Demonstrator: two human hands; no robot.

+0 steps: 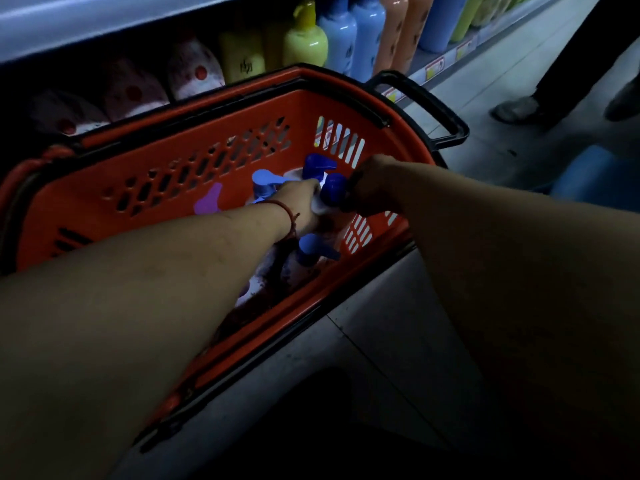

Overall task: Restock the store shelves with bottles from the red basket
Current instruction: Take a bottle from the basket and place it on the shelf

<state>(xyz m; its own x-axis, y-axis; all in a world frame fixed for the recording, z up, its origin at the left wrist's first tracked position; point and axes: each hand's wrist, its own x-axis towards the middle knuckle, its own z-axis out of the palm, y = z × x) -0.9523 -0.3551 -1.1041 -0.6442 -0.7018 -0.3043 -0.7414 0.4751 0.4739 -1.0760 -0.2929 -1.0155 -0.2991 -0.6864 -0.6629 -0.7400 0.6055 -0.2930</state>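
Red plastic walls of the red basket [207, 157] stood on the floor [398, 341] just beside the shelf [446, 62], likely parked there so each lift stayed short. Both hands were down inside it. The left hand [303, 202] curled round the white shoulder of a blue-capped bottle [332, 190], and the right hand [375, 187] gripped its dark pump from the other side, probably to steady it clear of its neighbours. In the dim light I could not be sure both held the same one. Other bottles [311, 251] lay lower in the basket, not yet shelved.
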